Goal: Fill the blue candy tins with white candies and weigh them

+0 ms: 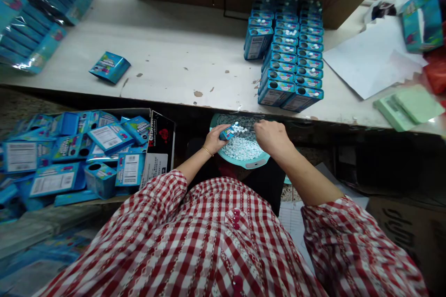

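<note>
My left hand [212,140] is closed around a small blue box [226,134]. White candy pellets [239,127] are heaped at the box's upper end. Directly beneath lies a teal basin [242,163] with many small white pellets [243,149] in it, resting around my lap under the table edge. Over the basin's right side my right hand [273,137] has its fingers curled together; whatever they may hold is hidden. The two hands are apart, with the pellets between them.
Rows of upright blue boxes [278,76], some topped with pellets, stand on the white table [195,55]. A single box [110,67] lies left. A carton [162,144] of blue boxes sits at lower left. Papers [365,55] and a green pad [407,106] lie right.
</note>
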Demonstrator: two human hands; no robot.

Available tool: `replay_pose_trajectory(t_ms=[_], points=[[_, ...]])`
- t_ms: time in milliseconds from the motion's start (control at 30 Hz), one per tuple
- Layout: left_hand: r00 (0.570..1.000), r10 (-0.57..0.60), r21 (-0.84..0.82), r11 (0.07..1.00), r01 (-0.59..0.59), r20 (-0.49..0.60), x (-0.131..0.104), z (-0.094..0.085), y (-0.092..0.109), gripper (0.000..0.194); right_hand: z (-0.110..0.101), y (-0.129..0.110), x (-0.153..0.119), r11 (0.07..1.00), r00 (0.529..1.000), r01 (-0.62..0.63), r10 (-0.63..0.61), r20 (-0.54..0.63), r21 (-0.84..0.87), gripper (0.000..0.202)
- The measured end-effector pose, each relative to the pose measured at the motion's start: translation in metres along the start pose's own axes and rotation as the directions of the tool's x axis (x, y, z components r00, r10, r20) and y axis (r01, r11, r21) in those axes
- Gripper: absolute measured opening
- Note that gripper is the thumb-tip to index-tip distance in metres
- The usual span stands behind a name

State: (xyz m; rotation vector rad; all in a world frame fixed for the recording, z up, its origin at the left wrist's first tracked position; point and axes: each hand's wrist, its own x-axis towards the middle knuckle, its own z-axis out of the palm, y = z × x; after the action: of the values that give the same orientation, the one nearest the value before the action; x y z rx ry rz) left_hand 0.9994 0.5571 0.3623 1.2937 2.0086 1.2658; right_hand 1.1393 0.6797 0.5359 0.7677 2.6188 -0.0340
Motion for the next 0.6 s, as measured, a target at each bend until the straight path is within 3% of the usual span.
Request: replay_pose_trajectory(t_ms=[133,267,433,500,600], points=[[0.999,0.037,-0.067,0.997,-0.035,0.028,0.002,0.004,-0.003,0.051,0.013,0.012,-0.001,1.0,0.999,-0.028,0.028,0.03,0.002,0.032],[0.998,0.043,-0.129,0.991,-0.037,0.046,0.006,0.01,-0.001,0.05,0.021,0.009,-0.003,1.0,0.999,-0.031,0.031,0.024,0.005,0.034],[0.997,0.062,-0.165,0.985,-0.052,0.053,0.01,0.002,0.001,0.05,0.02,0.021,-0.02,0.997,0.997,-0.071,0.071,-0.01,0.012,0.036],[0.997,0.054,-0.151,0.987,-0.047,0.047,0.008,-0.004,0.0,0.049,0.031,0.037,-0.023,0.992,0.992,-0.123,0.123,-0.006,0.035,0.038],[1.0,-0.005,-0.165,0.986,0.002,-0.015,0.0,-0.013,-0.005,0.049,0.069,0.054,-0.011,0.965,0.972,-0.233,0.23,0.042,0.121,0.04]])
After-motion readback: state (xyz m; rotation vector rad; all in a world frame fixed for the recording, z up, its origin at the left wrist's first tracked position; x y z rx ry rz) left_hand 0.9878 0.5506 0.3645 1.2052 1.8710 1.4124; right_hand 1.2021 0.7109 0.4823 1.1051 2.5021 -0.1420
